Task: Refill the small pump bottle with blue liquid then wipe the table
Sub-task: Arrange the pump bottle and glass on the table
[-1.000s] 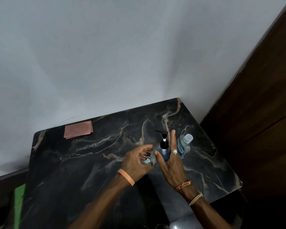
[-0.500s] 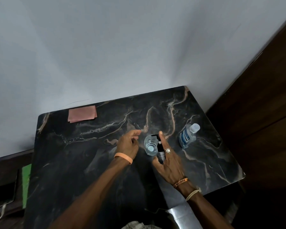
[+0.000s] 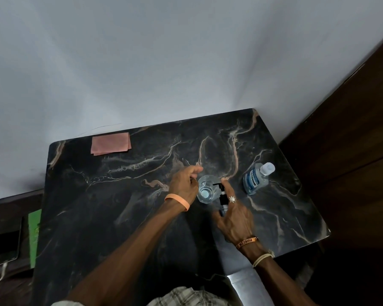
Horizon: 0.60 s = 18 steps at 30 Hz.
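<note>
1. Pink cloth [image 3: 111,143] lies folded at the far-left corner of the table [image 3: 97,217], well apart from both hands. Wipe step looks not begun.
2. Left grip [image 3: 184,184] is mid-table, fingers half curled against the left side of the clear glass [image 3: 205,192]. Can't tell whether it holds the glass or only touches it.
3. The glass stands upright w/ an open top and pale blue at the bottom. Little liquid in it, if any.
4. Small pump bottle [image 3: 222,196] is just right of the glass, black pump head apparently on, nozzle pointing over the glass rim. Bluish body mostly hidden by the hand.
5. Right grip [image 3: 234,215] holds the pump bottle btwn thumb & fingers, forefinger stretched past the pump head.
6. Blue mouthwash bottle [image 3: 255,180] is near the right edge of the table, cap on, looks well filled, nobody touching it.
7. Judgement: refill prob. at the very start, since the pump isn't off and the source is capped. Left to do: remove pump, uncap, pour, refit pump, then wipe w/ the cloth.
</note>
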Available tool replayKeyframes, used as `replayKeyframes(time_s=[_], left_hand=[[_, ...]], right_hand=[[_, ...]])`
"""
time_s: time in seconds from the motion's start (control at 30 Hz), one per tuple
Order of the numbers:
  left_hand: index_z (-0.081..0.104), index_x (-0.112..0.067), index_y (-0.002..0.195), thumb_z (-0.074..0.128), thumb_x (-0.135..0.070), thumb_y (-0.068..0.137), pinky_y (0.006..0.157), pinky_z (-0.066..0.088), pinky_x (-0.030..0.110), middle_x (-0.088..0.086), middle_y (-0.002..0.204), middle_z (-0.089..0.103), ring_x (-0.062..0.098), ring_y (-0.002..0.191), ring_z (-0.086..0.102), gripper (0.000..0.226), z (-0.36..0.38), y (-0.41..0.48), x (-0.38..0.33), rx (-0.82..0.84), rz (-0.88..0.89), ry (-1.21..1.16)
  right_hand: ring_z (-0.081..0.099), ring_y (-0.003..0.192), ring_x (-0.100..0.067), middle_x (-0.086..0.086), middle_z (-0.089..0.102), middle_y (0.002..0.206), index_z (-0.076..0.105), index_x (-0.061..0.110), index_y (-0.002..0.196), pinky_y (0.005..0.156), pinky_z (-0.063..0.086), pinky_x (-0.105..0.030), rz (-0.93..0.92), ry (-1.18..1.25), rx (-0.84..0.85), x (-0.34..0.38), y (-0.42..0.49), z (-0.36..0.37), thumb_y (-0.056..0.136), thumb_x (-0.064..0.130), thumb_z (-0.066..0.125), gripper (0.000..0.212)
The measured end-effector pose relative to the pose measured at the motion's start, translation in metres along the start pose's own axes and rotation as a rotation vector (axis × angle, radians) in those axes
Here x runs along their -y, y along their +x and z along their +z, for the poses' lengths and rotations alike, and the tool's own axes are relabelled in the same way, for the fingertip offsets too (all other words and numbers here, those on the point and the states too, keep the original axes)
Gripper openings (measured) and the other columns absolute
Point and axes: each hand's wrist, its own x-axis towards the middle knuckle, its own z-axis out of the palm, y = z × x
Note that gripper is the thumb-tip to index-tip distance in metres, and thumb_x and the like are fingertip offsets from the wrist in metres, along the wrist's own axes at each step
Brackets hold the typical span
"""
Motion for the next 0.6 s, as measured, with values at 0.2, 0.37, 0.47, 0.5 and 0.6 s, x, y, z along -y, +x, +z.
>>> replayKeyframes(time_s=[0.2, 0.37, 0.47, 0.5, 0.6], left_hand=[[0.068, -0.017, 0.111, 0.053, 0.011, 0.080, 0.086, 0.051, 0.021, -0.002, 0.110, 0.069, 0.008, 0.095, 0.062, 0.045, -0.0018, 0.0016, 0.0036, -0.006, -0.003, -0.007], [0.068, -0.017, 0.113, 0.056, 0.009, 0.082, 0.086, 0.054, 0.028, -0.001, 0.111, 0.068, 0.010, 0.097, 0.063, 0.042, -0.0019, 0.0010, 0.0052, 0.011, -0.007, -0.002], [0.068, -0.015, 0.112, 0.053, 0.011, 0.082, 0.087, 0.054, 0.029, 0.000, 0.111, 0.068, 0.011, 0.098, 0.063, 0.043, -0.0014, 0.0006, 0.0048, 0.010, -0.012, -0.001], [0.068, -0.015, 0.112, 0.052, 0.011, 0.082, 0.087, 0.054, 0.028, 0.000, 0.111, 0.068, 0.011, 0.098, 0.063, 0.043, -0.0011, 0.0009, 0.0046, 0.010, -0.013, -0.004], [0.068, -0.015, 0.111, 0.052, 0.011, 0.082, 0.087, 0.053, 0.026, 0.000, 0.110, 0.068, 0.010, 0.097, 0.063, 0.043, -0.0019, 0.0018, 0.0026, 0.003, -0.008, -0.006]], right_hand=[[0.051, 0.055, -0.011, 0.004, 0.060, 0.077, 0.013, 0.041, 0.148, 0.048, 0.040, -0.022, 0.023, -0.067, 0.019, -0.0037, 0.0006, -0.0032, 0.075, 0.033, 0.060, 0.087], [0.041, 0.048, -0.006, 0.012, 0.047, 0.066, 0.016, 0.038, 0.149, 0.044, 0.031, -0.018, 0.004, -0.091, -0.042, -0.0028, 0.0002, -0.0034, 0.072, 0.034, 0.060, 0.088], [0.048, 0.050, -0.007, 0.010, 0.055, 0.070, 0.015, 0.039, 0.149, 0.044, 0.040, -0.021, 0.019, -0.057, -0.046, -0.0035, 0.0022, -0.0004, 0.073, 0.035, 0.059, 0.088], [0.052, 0.052, -0.007, 0.008, 0.060, 0.075, 0.014, 0.040, 0.149, 0.045, 0.043, -0.021, 0.018, -0.032, -0.046, -0.0044, 0.0025, 0.0004, 0.073, 0.033, 0.061, 0.090], [0.056, 0.055, -0.006, 0.007, 0.066, 0.089, 0.014, 0.044, 0.149, 0.045, 0.046, -0.017, -0.024, 0.020, -0.080, -0.0051, 0.0031, 0.0010, 0.072, 0.028, 0.067, 0.095]])
